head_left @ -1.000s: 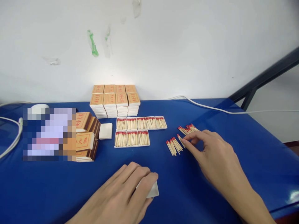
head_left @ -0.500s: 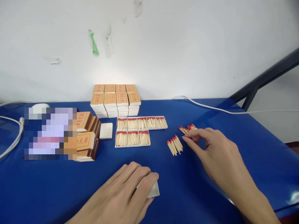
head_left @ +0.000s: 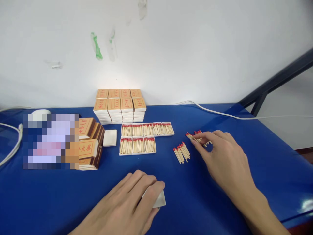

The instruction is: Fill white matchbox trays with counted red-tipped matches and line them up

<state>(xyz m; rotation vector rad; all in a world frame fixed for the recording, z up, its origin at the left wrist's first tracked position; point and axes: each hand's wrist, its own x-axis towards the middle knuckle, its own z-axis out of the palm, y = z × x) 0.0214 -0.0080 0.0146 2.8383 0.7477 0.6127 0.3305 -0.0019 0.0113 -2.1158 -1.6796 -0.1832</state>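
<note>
My left hand (head_left: 129, 204) is closed around a small white matchbox tray (head_left: 160, 199) near the front of the table, its fingers covering most of it. Over the farther pile of red-tipped matches (head_left: 189, 135), my right hand (head_left: 220, 150) has its thumb and index finger pinched on match sticks; how many is hidden. A second loose bunch of matches (head_left: 181, 152) lies just left of that hand. Beyond my left hand stand two rows of white trays filled with matches (head_left: 138, 145), (head_left: 147, 129).
Stacked orange matchboxes (head_left: 117, 104) stand against the wall. More matchbox covers (head_left: 88, 148) are piled at the left, beside a white tray lying face down (head_left: 110, 137) and a blurred-out flat device (head_left: 49, 140). A white cable (head_left: 215, 111) runs along the back of the blue table (head_left: 117, 176).
My right hand has shifted slightly away from me, its fingertips moving from beside the nearer bunch onto the farther match pile. My left hand keeps its hold on the tray.
</note>
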